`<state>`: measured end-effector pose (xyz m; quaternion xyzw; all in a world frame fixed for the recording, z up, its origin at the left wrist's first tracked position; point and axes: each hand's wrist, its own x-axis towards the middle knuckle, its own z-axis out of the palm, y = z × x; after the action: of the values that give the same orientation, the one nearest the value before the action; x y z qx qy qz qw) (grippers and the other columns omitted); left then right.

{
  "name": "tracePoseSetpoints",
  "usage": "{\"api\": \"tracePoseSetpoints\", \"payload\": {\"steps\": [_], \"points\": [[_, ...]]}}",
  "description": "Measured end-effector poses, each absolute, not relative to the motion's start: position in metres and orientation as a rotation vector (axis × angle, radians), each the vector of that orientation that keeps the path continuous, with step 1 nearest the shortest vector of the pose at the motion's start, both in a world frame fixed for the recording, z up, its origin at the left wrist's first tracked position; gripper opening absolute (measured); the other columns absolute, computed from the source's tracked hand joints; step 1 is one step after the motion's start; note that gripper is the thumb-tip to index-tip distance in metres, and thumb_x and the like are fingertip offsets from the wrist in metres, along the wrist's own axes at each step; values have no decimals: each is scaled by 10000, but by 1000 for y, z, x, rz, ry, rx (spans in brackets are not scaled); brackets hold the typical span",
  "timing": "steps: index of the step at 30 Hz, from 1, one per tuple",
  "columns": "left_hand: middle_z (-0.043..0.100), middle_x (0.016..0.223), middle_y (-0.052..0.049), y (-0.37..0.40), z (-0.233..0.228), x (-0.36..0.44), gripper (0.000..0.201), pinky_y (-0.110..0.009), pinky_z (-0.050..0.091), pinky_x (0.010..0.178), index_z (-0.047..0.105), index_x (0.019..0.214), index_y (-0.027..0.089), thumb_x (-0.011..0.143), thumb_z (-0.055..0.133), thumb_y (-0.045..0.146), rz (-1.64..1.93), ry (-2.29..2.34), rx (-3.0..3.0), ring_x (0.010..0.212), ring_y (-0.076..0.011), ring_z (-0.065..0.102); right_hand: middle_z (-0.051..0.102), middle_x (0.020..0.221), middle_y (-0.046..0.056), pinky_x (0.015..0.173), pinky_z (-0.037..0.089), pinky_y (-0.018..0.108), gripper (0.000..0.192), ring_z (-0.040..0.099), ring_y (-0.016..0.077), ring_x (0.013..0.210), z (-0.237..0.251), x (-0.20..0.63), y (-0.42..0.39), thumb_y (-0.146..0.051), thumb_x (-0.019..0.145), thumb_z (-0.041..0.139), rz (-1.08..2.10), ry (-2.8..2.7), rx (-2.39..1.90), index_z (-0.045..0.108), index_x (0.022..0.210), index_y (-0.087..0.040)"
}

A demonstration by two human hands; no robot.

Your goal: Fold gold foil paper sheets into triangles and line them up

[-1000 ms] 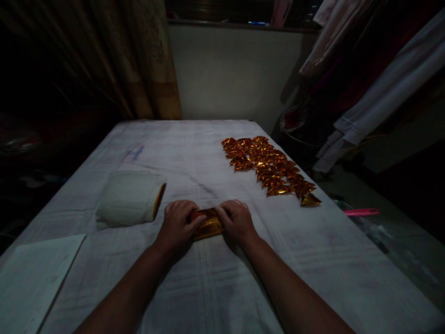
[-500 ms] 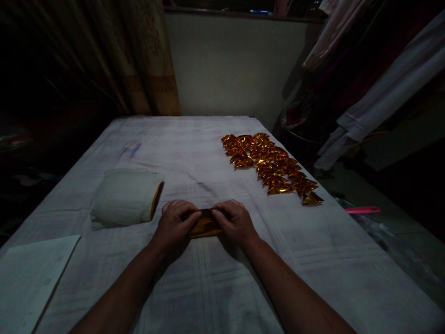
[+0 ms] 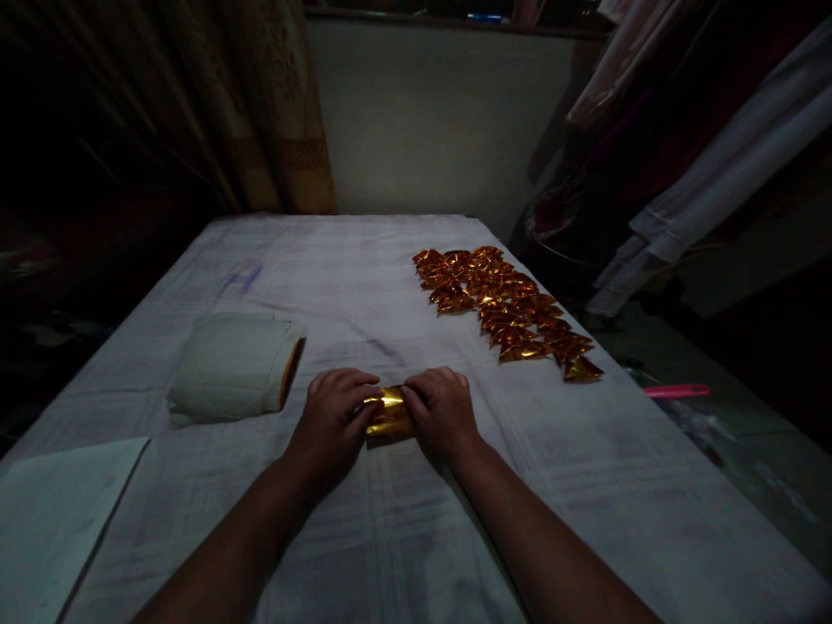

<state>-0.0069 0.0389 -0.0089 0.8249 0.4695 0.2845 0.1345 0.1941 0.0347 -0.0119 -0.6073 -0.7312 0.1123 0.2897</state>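
Observation:
Between my two hands, low over the near part of the cloth, is a folded piece of shiny gold foil paper (image 3: 390, 418). My left hand (image 3: 338, 416) grips its left end, fingers curled over it. At the right end, my right hand (image 3: 443, 407) pinches the foil between thumb and fingers. Further back on the right lie several folded gold foil pieces (image 3: 523, 351), overlapping in rows. A pale stack of paper (image 3: 227, 368) with a gold-orange edge lies left of my left hand.
A white plaid cloth (image 3: 364, 277) covers the table. A white sheet (image 3: 58, 511) lies at the near left. Hanging clothes (image 3: 689, 186) are off the right edge, above a pink-handled item (image 3: 676, 391). A curtain (image 3: 286, 130) and a wall (image 3: 442, 121) stand behind.
The foil between my hands has turned from dark to bright gold, with its face now catching light. My left hand has shifted slightly right, and its fingers reach further over the foil.

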Motion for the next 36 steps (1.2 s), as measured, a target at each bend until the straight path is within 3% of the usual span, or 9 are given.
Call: {"api": "tracePoseSetpoints", "payload": {"steps": [4,7,12,18,29,36], "points": [[755,1193,5,38,-9,-9,231,-585,258,1119,733,1092,326,951,572,238,644,1228,2420,1241,-283,566,732,843,23,848,341,368,131,597,221,895,-13,193,35,-203,920,660,299,-1956,-1610,741,824,-240],[739,1239,12,39,-10,-10,236,-618,200,1145,723,1115,338,943,590,244,567,1251,2379,1292,-293,534,736,894,34,853,364,368,120,603,225,905,-15,195,35,-184,915,628,276,-1903,-1588,736,923,-236],[737,1232,6,39,-8,-9,229,-613,176,1172,710,1117,320,929,602,250,529,1272,2328,1323,-292,510,732,1021,75,860,430,359,257,614,229,962,-14,204,31,-83,840,573,192,-1964,-1316,715,1020,-198],[739,1222,5,37,-3,-6,291,-612,172,1184,685,1192,340,925,603,257,523,1290,2288,1332,-289,511,747,1112,60,853,481,343,215,646,217,1011,-13,207,20,-152,894,648,298,-2334,-1061,746,1057,-251],[721,1273,6,39,3,-8,304,-652,129,1190,678,1216,346,940,581,263,421,1267,2290,1371,-309,478,736,1007,51,790,481,312,209,638,200,887,-5,208,-12,-147,963,571,206,-2439,-1114,762,1032,-196],[720,1273,9,42,0,-13,320,-619,154,1201,683,1220,353,994,482,247,416,1233,2286,1391,-289,469,686,932,52,728,444,331,253,582,215,848,-8,192,-14,-210,951,614,-16,-2492,-1190,721,1169,-282]]}}
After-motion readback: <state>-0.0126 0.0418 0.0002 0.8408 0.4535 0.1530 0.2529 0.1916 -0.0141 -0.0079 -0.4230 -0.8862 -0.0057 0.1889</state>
